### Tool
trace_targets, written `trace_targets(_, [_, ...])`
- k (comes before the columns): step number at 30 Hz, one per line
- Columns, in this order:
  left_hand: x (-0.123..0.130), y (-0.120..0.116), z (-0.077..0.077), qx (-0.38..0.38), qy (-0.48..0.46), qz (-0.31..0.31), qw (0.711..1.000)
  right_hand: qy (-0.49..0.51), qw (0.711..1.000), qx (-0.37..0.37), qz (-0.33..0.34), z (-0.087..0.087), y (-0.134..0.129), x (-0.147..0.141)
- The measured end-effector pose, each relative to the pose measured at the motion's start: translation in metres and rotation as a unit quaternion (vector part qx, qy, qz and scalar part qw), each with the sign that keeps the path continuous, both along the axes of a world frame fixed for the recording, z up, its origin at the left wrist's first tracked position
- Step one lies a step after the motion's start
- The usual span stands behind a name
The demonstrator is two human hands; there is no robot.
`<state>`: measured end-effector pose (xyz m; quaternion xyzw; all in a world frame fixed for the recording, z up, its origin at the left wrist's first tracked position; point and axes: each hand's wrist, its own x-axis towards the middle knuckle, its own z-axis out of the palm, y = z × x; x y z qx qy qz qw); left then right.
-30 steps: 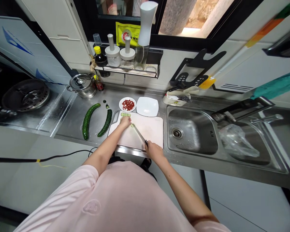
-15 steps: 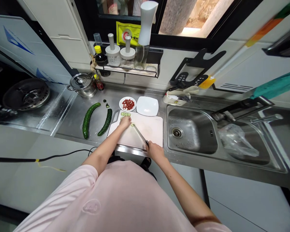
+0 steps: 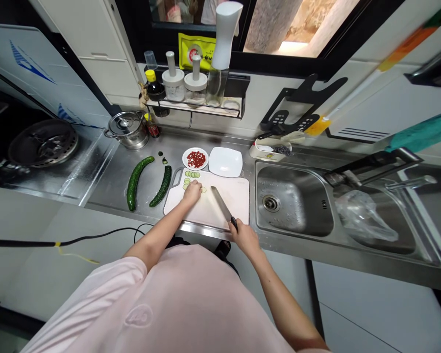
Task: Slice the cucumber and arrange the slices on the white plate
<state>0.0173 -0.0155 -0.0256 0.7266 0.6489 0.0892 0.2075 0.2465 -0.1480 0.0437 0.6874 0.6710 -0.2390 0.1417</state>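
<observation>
My right hand (image 3: 243,235) grips the dark handle of a kitchen knife (image 3: 222,205), its blade slanting up and left over the white cutting board (image 3: 235,189). My left hand (image 3: 192,192) rests low on the board, fingers drawn together; whatever lies under them is hidden. A pale cucumber slice (image 3: 203,189) lies right at its fingertips, apart from the blade. Beyond that hand is a row of cucumber slices (image 3: 192,174), with a few more beside the knuckles. Left of the board are a short cut cucumber (image 3: 161,186) and a longer curved cucumber (image 3: 135,184).
Behind the board stand a plate of chopped red pieces (image 3: 196,158) and a square white dish (image 3: 225,162). To the right is the sink (image 3: 294,201); at the back left, a lidded steel pot (image 3: 128,130). A condiment rack (image 3: 196,105) hangs above.
The knife has swung right, away from the slice near my left hand. My left hand has come slightly toward me, uncovering more slices on the board's left side.
</observation>
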Motion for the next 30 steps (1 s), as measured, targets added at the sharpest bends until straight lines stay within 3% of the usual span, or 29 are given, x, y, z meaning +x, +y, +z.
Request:
trace_targets(8, [0.004,0.009,0.004,-0.048,-0.002,0.068,0.997,0.013,0.998,0.002,-0.068,-0.012,0.010,0.006])
trace_targets(25, [0.001,0.003,0.012,-0.025,-0.051,0.063,0.996,0.031,0.997,0.016,-0.070,-0.034,0.022,0.008])
trace_targets(30, [0.002,0.003,0.016,-0.050,-0.062,0.120,0.989,0.034,0.996,0.019,-0.074,-0.037,0.021,0.009])
